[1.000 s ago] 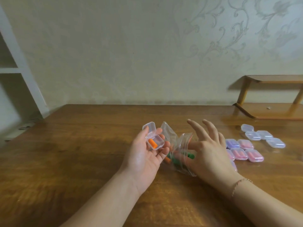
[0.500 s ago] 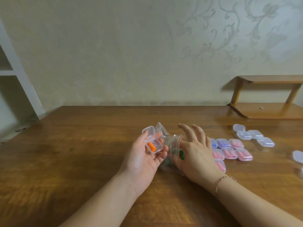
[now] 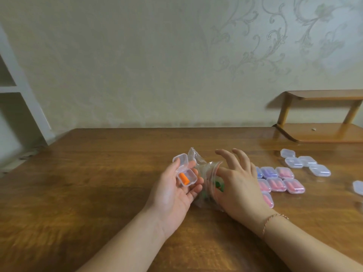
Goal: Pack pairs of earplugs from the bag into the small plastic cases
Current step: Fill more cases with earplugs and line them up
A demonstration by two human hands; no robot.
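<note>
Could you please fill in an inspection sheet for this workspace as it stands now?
Surface: wooden table, glossy.
Job's things: open case holding one orange earplug; clear bag between the hands; filled cases and empty cases at right.
Clutter: nothing seen.
Grippers: left hand cradles the open case; right hand reaches into the bag, its thumb and forefinger hidden.
Cables: nothing seen.
Surroundings: patterned wall, small wooden shelf, white shelving.
</note>
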